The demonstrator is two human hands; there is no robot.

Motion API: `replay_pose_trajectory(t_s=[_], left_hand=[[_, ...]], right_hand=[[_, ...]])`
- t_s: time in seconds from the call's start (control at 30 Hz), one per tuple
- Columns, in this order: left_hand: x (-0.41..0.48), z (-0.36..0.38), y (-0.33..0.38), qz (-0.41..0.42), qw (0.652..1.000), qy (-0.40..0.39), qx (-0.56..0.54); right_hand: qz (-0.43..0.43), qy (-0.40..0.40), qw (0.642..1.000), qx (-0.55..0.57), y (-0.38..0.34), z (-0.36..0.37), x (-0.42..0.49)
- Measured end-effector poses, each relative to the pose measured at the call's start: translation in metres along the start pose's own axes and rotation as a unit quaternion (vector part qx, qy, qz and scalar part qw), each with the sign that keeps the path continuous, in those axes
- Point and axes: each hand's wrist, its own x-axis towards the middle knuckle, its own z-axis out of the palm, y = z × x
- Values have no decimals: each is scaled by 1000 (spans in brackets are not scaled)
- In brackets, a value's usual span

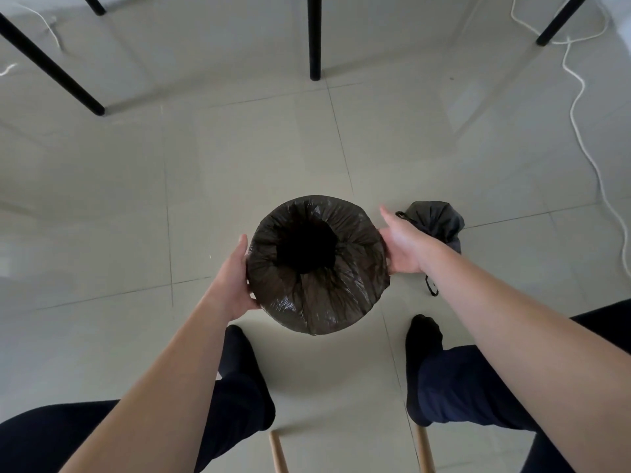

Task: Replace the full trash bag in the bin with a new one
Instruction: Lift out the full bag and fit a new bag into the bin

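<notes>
A round bin stands on the tiled floor between my feet, lined with a dark plastic bag (345,295) stretched over its rim; its middle is a black hole. My left hand (235,281) rests against the bin's left side, fingers straight along the bag. My right hand (404,242) touches the bin's right side with fingers spread and relaxed. Behind my right hand lies a tied, full grey-black trash bag (440,221) on the floor, its drawstring loop trailing toward me.
Black table legs (314,39) stand at the far side, another slanting at far left (51,66). A white cable (587,138) snakes along the floor at right. My feet in dark socks flank the bin, and two wooden chair legs (278,452) show at the bottom.
</notes>
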Motion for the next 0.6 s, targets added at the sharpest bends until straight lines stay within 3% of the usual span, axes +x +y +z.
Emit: replay_pose_trajectory(t_s=[0.1,0.2,0.27,0.33,0.43,0.53,0.6], left_hand=[[0,2,8,34,992,98,65],[-5,6,22,108,970,186,112],[-12,10,26,129,964,193,131],[-15,9,22,128,958,184,180],[-11,1,9,128,946,190,229],[-11,-3,-3,134,953,184,203],[-12,-4,-8,141,953,184,196]], right_hand=[[-60,163,982,-68,-11,2,-18],[-200,317,910,-178,-20,11,-31],[-258,327,873,-255,-19,23,-39],[-251,328,860,-301,-12,29,-41],[-212,350,864,-293,2,23,-41],[-180,314,914,-185,16,10,-36],[-177,292,927,-152,22,4,-34]])
